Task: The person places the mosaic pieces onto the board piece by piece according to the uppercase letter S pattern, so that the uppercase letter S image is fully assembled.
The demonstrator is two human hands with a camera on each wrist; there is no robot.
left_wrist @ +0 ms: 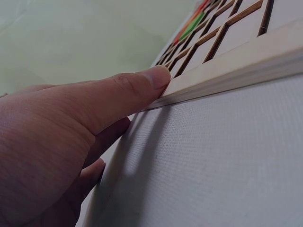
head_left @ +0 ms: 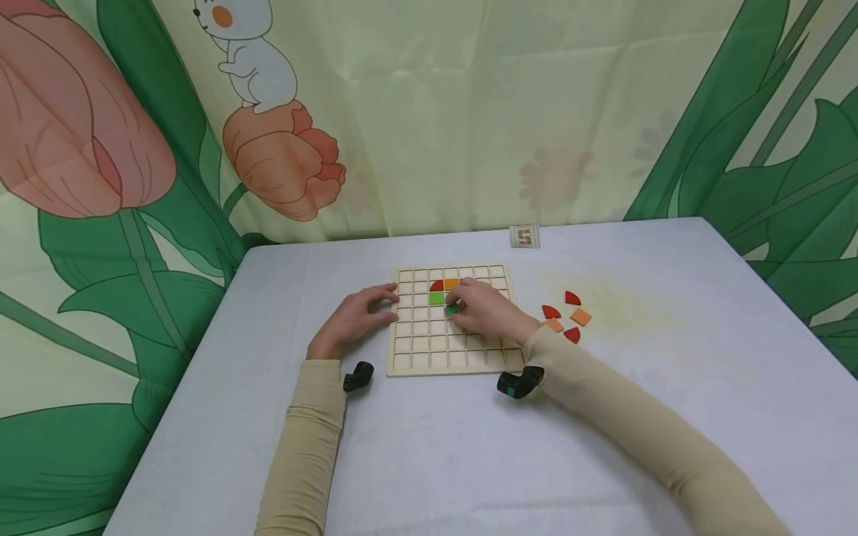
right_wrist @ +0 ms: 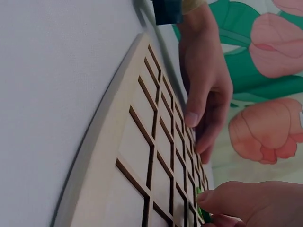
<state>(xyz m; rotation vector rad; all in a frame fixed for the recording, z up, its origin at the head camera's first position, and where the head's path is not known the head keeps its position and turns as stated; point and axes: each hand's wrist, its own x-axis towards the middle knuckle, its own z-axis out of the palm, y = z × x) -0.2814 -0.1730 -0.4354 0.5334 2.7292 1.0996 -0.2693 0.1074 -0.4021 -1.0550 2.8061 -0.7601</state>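
Note:
A wooden grid board [head_left: 421,344] lies on the table. Its cells hold a red quarter-circle piece [head_left: 437,286], an orange square [head_left: 451,284] and a light green square [head_left: 437,298]. Over the board, my right hand [head_left: 488,307] pinches a small green piece [right_wrist: 200,204] between thumb and fingers; its full shape is hidden. My left hand [head_left: 358,318] rests at the board's left edge. In the left wrist view its thumb [left_wrist: 154,78] touches the board's rim, with the other fingers extended behind. The right hand covers part of the grid.
Right of the board lie loose red quarter-circle pieces [head_left: 572,298] and orange squares [head_left: 581,317]. A small patterned card [head_left: 525,236] is near the table's back edge. Both wrists carry black devices [head_left: 359,377]. A printed curtain [head_left: 429,112] hangs behind the white table [head_left: 429,447].

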